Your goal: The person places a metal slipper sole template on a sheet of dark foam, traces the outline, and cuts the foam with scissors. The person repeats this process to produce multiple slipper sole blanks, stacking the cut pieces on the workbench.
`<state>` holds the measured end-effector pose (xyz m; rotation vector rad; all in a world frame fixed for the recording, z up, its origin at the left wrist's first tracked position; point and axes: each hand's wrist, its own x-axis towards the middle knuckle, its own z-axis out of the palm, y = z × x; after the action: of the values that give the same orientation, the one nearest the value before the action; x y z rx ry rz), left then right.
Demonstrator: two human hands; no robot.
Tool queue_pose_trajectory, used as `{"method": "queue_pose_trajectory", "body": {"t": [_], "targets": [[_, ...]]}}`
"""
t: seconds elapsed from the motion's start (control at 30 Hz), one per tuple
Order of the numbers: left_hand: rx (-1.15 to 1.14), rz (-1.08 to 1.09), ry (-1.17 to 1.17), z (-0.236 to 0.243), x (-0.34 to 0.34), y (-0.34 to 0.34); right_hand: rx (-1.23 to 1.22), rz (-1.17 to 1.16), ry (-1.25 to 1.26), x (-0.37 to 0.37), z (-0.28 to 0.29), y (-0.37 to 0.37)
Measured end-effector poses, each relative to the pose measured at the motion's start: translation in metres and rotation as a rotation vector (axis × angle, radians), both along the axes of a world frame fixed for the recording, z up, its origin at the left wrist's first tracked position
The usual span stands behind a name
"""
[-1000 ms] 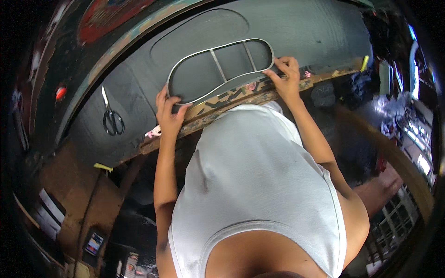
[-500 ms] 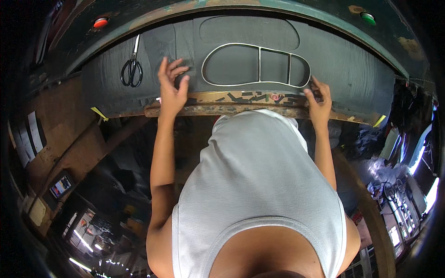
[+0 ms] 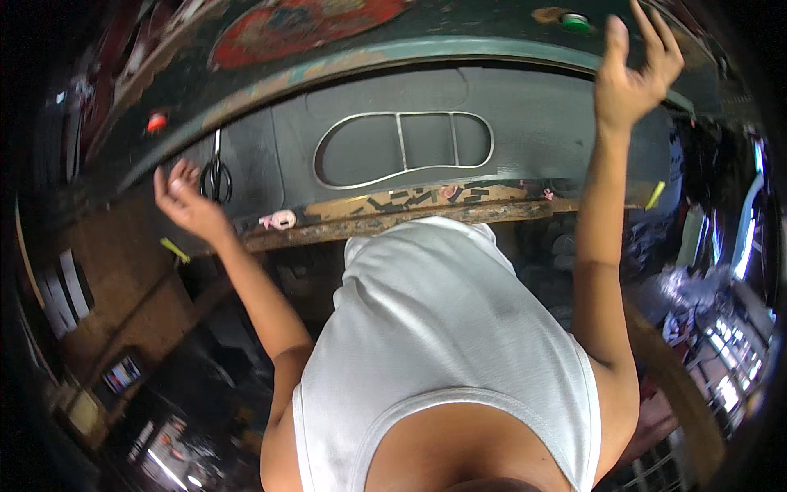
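Observation:
A metal sole-shaped cutting die (image 3: 402, 141), a thin band with two crossbars, lies on a dark grey sheet (image 3: 541, 123). My left hand (image 3: 190, 201) is raised beside the black-handled scissors (image 3: 216, 176), fingers loosely apart and holding nothing. Farther up on the right, my right hand (image 3: 635, 82) reaches over the machine's green beam with its fingers spread. Just left of it sits a green push button (image 3: 575, 22), apart from the fingers. At the beam's left end is a red push button (image 3: 156, 122), above my left hand.
The machine's green beam (image 3: 361, 61) arches across behind the sheet. A wooden ledge with dark scraps (image 3: 410, 197) runs along the near edge, with a pinkish round item (image 3: 284, 219) on it. Yellow strips (image 3: 655, 195) hang at both ends. A phone (image 3: 123, 373) lies at lower left.
My left hand has moved left, away from the sheet beside the die. The right hand has left the die's right end and risen toward the green button. The view has shifted and tilted.

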<state>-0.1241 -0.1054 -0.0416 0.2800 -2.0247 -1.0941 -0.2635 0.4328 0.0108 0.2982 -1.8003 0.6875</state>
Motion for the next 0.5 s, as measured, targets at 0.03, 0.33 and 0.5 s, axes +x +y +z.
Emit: {"method": "queue_pose_trajectory", "body": {"t": [0.03,0.33,0.5], "targets": [[-0.005,0.047,0.025,0.008,-0.007,-0.011,0.099,-0.055,-0.013,-0.006,0.008,-0.001],[-0.380,0.391,0.271,0.027,-0.056,-0.068,0.157,-0.201,0.042,-0.004,-0.022,-0.014],[-0.444,0.451,0.298,0.000,-0.069,-0.068,0.164,-0.261,0.113,0.022,-0.030,-0.012]]}}
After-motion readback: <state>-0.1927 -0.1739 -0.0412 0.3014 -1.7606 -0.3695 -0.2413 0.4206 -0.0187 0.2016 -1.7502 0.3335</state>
